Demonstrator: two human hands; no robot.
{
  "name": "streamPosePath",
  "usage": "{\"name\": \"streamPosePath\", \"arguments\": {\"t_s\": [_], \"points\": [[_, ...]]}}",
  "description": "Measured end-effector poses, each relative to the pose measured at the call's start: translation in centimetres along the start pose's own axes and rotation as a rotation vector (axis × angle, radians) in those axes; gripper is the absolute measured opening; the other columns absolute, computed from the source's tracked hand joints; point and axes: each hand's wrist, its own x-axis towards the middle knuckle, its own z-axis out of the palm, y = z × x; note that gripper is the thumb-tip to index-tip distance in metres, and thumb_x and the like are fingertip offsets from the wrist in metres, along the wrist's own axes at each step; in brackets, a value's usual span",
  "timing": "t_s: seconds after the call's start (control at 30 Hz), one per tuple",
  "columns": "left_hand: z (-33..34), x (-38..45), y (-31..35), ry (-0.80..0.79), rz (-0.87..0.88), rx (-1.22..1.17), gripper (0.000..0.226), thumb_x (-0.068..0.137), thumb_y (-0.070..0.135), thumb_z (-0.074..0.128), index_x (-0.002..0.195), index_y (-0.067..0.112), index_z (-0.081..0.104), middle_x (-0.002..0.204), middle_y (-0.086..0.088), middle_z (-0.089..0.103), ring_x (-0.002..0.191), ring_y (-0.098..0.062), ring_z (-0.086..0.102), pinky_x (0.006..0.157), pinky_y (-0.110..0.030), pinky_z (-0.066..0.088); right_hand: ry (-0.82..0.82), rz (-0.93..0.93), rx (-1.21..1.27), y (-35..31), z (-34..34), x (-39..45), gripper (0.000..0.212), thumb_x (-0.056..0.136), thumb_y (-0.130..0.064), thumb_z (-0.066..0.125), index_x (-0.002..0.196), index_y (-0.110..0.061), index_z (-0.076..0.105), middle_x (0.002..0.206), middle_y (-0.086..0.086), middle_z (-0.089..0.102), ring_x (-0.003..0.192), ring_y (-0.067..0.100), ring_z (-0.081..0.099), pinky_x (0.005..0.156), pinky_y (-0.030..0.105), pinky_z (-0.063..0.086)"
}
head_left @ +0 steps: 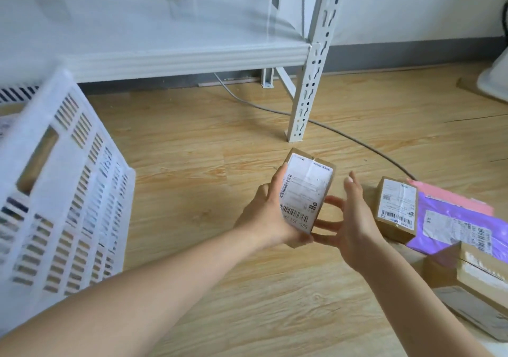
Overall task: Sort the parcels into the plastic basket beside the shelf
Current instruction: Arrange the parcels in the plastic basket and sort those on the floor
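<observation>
Head view. Small cardboard parcel (305,191) with a white shipping label sits mid-frame, lifted above the wooden floor (206,164). Left hand (270,213) grips its left side: fingers curled along the edge, thumb under the near end. Right hand (349,219) is just right of the parcel, fingers straight and slightly spread; its lower fingers reach the parcel's near right corner, contact uncertain. White plastic basket (63,180), slotted walls, fills the left of the frame, tilted; labelled items show through its slots. White metal shelf (192,56) runs across the upper frame, one leg (305,95) at upper centre. Lower right on the floor: a second cardboard parcel (395,210), a purple mailer bag (461,224), a pink envelope (450,197) and more boxes (478,271). Grey cable (357,142) crosses the floor.
</observation>
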Motion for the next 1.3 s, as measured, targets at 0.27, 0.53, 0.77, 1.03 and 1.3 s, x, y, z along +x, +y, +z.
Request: {"name": "streamPosePath", "arguments": {"t_s": [0.27, 0.53, 0.77, 1.03, 1.3], "points": [[-11.6, -4.2, 1.5, 0.229, 0.093, 0.116, 0.132, 0.052, 0.047, 0.084, 0.131, 0.055, -0.022, 0.127, -0.011, 0.034, 0.108, -0.029, 0.050, 0.086, -0.046, 0.050, -0.051, -0.358, -0.073, -5.8, 8.4, -6.4, 0.044, 0.096, -0.044, 0.027, 0.139, -0.052, 0.015, 0.107, -0.005, 0.057, 0.091, 0.023, 0.061, 0.078, 0.040, 0.050], [-29.4, -12.9, 2.5, 0.140, 0.262, 0.210, 0.124, 0.043, 0.038, 0.075, 0.135, 0.052, -0.008, 0.114, -0.001, 0.048, 0.097, -0.022, 0.053, 0.080, -0.034, 0.053, -0.238, -0.618, -0.343, -13.8, 14.2, -14.0, 0.098, 0.078, 0.017, 0.051, 0.139, -0.050, 0.012, 0.147, -0.003, 0.029, 0.126, 0.017, 0.039, 0.089, 0.031, 0.043], [-42.2, -20.2, -3.8, -0.128, 0.247, 0.457, 0.129, 0.054, 0.009, 0.080, 0.132, 0.058, -0.011, 0.135, -0.011, 0.046, 0.071, -0.014, 0.061, 0.061, -0.019, 0.053, -0.387, -0.871, -1.302, -14.7, 27.2, -20.6, 0.126, 0.062, -0.022, 0.080, 0.143, -0.038, -0.016, 0.153, -0.005, 0.012, 0.140, 0.018, 0.011, 0.112, 0.035, 0.014], [-52.5, -25.9, -13.7, -0.312, 0.190, 0.447, 0.118, 0.049, 0.009, 0.077, 0.112, 0.075, 0.003, 0.133, 0.011, 0.038, 0.099, -0.010, 0.056, 0.068, -0.014, 0.048, -0.601, -0.773, -1.435, -9.7, 41.8, -25.5, 0.123, 0.059, -0.044, 0.076, 0.141, -0.042, -0.016, 0.148, -0.001, 0.021, 0.132, 0.020, 0.027, 0.099, 0.026, 0.025], [-57.4, -29.5, -24.4, 0.101, 0.186, 0.068, 0.099, 0.062, 0.014, 0.073, 0.106, 0.074, 0.008, 0.129, 0.003, 0.032, 0.120, -0.005, 0.041, 0.078, -0.015, 0.042, -0.553, -0.740, -1.057, -3.2, 51.7, -28.1, 0.093, 0.058, -0.063, 0.063, 0.132, -0.057, 0.008, 0.135, 0.007, 0.042, 0.116, 0.028, 0.047, 0.096, 0.040, 0.043]]}}
